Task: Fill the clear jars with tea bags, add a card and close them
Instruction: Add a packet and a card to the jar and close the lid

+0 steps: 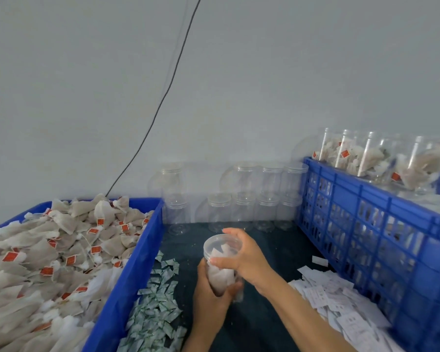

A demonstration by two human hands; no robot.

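**Ana:** Both hands have a grip on the one jar (222,265): the left hand (208,298) is wrapped round its lower half, and the right hand (247,257) curls over the rim, fingers on the lid (222,243).

**Ben:** Where is the jar?

**Ana:** Held up between the two blue crates, above the dark worktop (269,250). It's packed with tea bags, and a pale slip shows near the top, maybe the card, though I can't be sure.

**Ben:** So which step is this?

**Ana:** Closing, I'd say. Next the lid needs to be seated square and turned or pressed down while the left hand keeps the jar steady.

**Ben:** And around it?

**Ana:** Loose tea bags (48,257) fill the left crate (127,275), small green-printed packets (158,301) lie beside it, white cards (341,301) are heaped on the right, empty jars (241,204) stand along the wall, and filled jars (381,158) rest on the right crate (366,224).
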